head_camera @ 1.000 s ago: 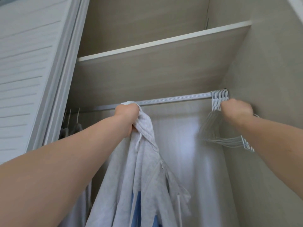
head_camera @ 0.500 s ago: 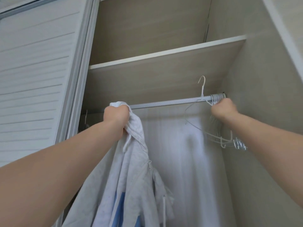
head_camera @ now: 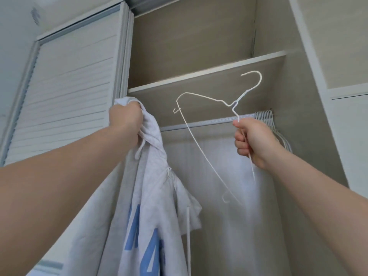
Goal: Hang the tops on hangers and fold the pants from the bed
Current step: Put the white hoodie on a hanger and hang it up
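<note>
My left hand (head_camera: pixel 125 124) grips a light grey hooded top (head_camera: pixel 153 198) by its upper edge and holds it up in front of the open wardrobe; the top has blue lettering, a zip and hanging drawstrings. My right hand (head_camera: pixel 252 140) grips a white wire hanger (head_camera: pixel 201 96) by one of its arms. The hanger is off the rail, tilted, with its hook pointing up to the right. It is to the right of the top and does not touch it.
The wardrobe rail (head_camera: pixel 201 122) runs behind both hands. Several white wire hangers (head_camera: pixel 266 118) hang bunched at its right end. A shelf (head_camera: pixel 207 74) lies above the rail. A louvred sliding door (head_camera: pixel 67 96) stands at the left, the wardrobe side wall (head_camera: pixel 310 120) at the right.
My right hand has lifted one hanger off the bunch on the rail and drawn it left and towards me. My left hand still holds the top up.
</note>
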`<move>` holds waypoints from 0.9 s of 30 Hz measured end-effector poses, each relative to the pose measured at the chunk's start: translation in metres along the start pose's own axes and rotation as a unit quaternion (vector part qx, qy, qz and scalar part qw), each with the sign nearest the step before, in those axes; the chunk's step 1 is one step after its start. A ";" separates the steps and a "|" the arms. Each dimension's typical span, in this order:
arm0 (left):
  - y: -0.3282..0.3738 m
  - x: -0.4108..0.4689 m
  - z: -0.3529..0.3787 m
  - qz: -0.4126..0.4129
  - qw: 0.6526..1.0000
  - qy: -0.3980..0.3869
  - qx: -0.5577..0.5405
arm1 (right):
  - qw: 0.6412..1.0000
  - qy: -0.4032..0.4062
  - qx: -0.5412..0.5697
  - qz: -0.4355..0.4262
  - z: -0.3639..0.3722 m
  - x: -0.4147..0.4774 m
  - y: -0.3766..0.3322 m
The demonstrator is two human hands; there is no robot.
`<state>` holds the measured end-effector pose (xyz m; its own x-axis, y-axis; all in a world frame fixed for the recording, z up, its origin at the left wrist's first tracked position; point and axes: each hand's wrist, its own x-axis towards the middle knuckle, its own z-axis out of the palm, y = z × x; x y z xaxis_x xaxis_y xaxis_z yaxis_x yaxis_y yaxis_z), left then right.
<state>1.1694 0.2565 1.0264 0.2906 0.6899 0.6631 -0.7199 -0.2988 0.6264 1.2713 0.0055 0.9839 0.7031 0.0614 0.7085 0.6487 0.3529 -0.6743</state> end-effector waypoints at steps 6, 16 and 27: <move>0.096 -0.044 -0.019 -0.001 0.999 0.037 -0.008 | 0.996 -0.092 0.003 -0.004 0.017 -0.035 -0.049; 0.245 -0.159 -0.069 0.109 0.976 0.154 0.110 | 0.971 -0.183 0.150 -0.025 -0.010 -0.140 -0.120; 0.344 -0.303 -0.200 0.032 0.920 0.255 0.295 | 0.876 -0.333 0.338 0.089 -0.017 -0.329 -0.132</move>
<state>0.7084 0.0767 0.9592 -0.1833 0.8332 0.5216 -0.2130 -0.5517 0.8064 0.9588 -0.0772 0.8362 0.3040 0.6226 0.7211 0.0666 0.7411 -0.6680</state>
